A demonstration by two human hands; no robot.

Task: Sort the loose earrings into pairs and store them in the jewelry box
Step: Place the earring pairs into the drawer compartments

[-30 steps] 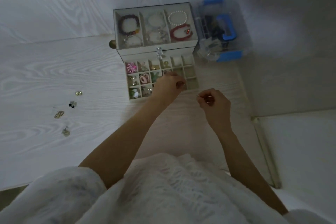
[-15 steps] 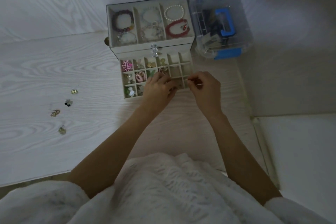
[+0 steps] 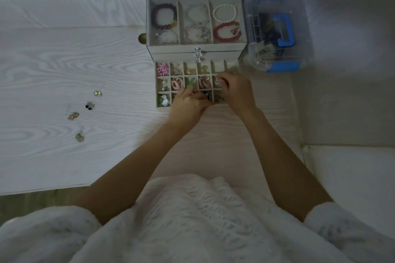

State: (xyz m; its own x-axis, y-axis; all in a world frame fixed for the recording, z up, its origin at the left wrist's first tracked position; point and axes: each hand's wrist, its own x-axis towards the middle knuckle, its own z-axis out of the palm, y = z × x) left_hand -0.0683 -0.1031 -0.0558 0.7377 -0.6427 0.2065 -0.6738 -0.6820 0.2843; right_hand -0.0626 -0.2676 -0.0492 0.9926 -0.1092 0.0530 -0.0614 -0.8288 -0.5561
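1. Jewelry box (image 3: 195, 48) at rear of pale wood surface (image 3: 53, 70); top tray holding bracelets, lower drawer (image 3: 163, 94) pulled out, its grid of compartments partly filled.
2. Left hand (image 3: 189, 103) over front row of drawer, fingers curled; held item hidden, grip cannot be told.
3. Right hand (image 3: 236, 89) over right-hand compartments, fingers curled; something small and pale at fingertips, too dim to identify.
4. Four loose earrings (image 3: 85, 111) well left of box, shapes hard to make out.
5. Clear plastic case (image 3: 277, 32) with blue clasps just right of box, contents blurred.
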